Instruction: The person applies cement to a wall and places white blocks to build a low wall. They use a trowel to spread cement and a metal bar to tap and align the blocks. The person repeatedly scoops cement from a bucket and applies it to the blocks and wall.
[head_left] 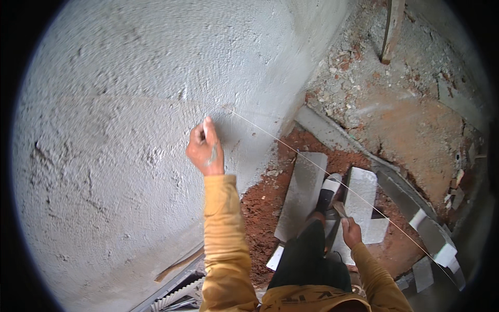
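Note:
My left hand (206, 151) is raised in front of the rough grey plastered wall (125, 125), just below the spot where a thin white string (275, 137) meets it. The fingers are curled together, with a pale tip pointing up; whatever they may hold is too small to make out. Grey smears mark the back of this hand. Lower right, my right hand (352, 233) is closed around a short brownish tool (340, 209), its kind unclear. The string runs taut from the wall down to the right, passing above my foot and this tool.
Grey blocks (301, 190) lie on red soil around my shoe (327, 192). A low block edging (405, 195) runs along the right, with rubble (343, 78) beyond. A wooden post (392, 31) stands at the top right. A wooden strip (179, 265) leans at the wall's foot.

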`<state>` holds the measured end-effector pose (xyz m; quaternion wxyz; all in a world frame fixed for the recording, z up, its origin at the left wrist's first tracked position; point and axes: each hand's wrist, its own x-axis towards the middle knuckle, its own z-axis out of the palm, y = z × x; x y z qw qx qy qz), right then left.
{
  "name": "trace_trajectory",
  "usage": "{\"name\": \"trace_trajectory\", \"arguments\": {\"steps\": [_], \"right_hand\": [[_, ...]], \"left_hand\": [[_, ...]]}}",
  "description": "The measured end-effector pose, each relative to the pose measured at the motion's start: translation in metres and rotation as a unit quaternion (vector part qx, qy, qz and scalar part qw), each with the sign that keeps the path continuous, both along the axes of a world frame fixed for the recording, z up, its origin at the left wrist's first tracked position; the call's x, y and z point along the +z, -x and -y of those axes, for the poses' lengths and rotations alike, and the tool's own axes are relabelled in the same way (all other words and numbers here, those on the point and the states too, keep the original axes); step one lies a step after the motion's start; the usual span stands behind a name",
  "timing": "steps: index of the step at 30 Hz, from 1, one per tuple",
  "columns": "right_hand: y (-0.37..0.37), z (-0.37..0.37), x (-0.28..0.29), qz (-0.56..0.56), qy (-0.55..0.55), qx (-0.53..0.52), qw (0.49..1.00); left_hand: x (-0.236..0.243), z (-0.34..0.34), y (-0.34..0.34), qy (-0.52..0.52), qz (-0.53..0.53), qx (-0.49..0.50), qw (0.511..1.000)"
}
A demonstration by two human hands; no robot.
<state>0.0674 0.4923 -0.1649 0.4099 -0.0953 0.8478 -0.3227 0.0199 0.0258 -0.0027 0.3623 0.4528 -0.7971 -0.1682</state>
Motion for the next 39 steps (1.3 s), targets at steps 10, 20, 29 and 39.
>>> {"name": "trace_trajectory", "arguments": {"steps": [10, 20, 29, 39], "right_hand": [[-0.026, -0.159, 0.055, -0.033, -0.248, -0.07, 0.966], [-0.047, -0.151, 0.09, -0.026, -0.257, -0.094, 0.961], [-0.046, -0.146, 0.107, -0.012, -0.245, -0.088, 0.966], [-0.085, -0.186, 0.107, 0.004, -0.282, -0.122, 0.952]], "left_hand": [[-0.006, 0.004, 0.031, -0.011, 0.008, 0.113, 0.993], [-0.025, -0.007, 0.021, -0.008, -0.09, 0.025, 0.996], [-0.039, -0.013, 0.03, 0.017, -0.016, 0.021, 1.0], [-0.057, -0.025, 0.043, -0.074, -0.002, 0.078, 0.994]]}}
